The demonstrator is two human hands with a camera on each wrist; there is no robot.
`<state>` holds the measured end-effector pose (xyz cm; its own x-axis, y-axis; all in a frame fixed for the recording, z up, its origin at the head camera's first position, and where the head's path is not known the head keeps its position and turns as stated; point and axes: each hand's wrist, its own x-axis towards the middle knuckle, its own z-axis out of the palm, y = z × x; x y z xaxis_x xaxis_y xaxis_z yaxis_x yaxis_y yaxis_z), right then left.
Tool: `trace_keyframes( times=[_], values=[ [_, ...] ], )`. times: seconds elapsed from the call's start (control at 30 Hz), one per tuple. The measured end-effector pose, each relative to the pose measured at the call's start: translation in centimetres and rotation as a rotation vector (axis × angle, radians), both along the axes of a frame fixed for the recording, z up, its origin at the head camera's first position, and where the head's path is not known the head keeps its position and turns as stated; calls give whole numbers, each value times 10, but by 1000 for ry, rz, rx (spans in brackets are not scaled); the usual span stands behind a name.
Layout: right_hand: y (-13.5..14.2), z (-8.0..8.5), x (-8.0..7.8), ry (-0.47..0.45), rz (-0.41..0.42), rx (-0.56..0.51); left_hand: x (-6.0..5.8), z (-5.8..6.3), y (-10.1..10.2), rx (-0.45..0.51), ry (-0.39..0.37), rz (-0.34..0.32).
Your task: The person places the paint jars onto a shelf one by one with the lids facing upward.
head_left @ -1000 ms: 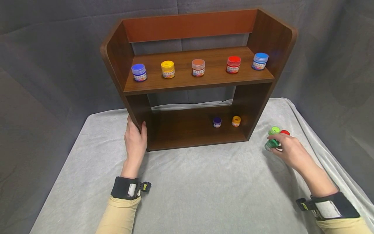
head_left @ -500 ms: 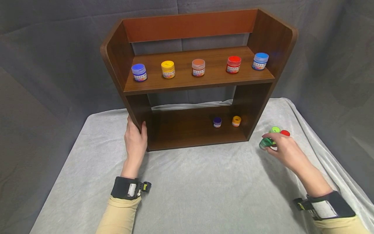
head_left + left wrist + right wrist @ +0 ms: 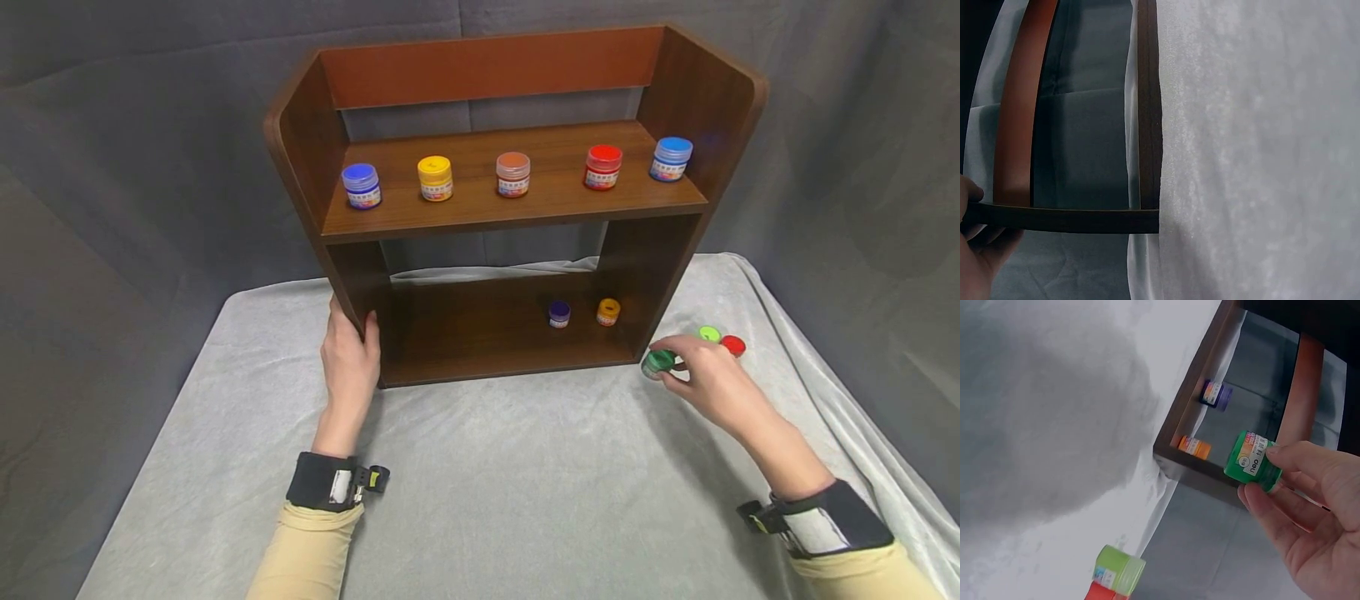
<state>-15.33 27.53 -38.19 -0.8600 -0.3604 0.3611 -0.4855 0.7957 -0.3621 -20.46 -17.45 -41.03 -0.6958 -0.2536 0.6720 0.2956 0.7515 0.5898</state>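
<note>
My right hand (image 3: 712,379) pinches a green paint jar (image 3: 1250,461) by its lid, between thumb and fingers. In the head view the jar is tilted and overlaps the shelf's lower right front corner. My left hand (image 3: 350,350) grips the left side panel of the dark brown wooden shelf (image 3: 480,225), thumb on the inner face; the left wrist view shows its fingers (image 3: 1000,247) around the panel edge. A purple jar (image 3: 558,314) and an orange-yellow jar (image 3: 608,312) stand on the lower board. Behind my right hand are a light green jar (image 3: 1119,569) and a red jar (image 3: 733,345).
Along the upper board stand a blue-violet jar (image 3: 362,186), a yellow jar (image 3: 435,178), an orange-brown jar (image 3: 513,174), a red jar (image 3: 603,167) and a light blue jar (image 3: 671,159). Grey cloth covers the table (image 3: 510,475), and dark curtains (image 3: 112,167) hang around it.
My right hand has carried the green jar left, from beside the light green and red jars toward the shelf's right side. My left hand keeps its grip on the panel.
</note>
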Motion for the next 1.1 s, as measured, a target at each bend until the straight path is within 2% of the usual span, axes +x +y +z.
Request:
trace_keyframes(
  times=[0.6,1.1],
  values=[
    [-24,5,-8,5,31,11,0,0,-1,-1,18,-11],
    [-44,-3,-19,67,73,10,0,-1,0,4,0,-10]
  ],
)
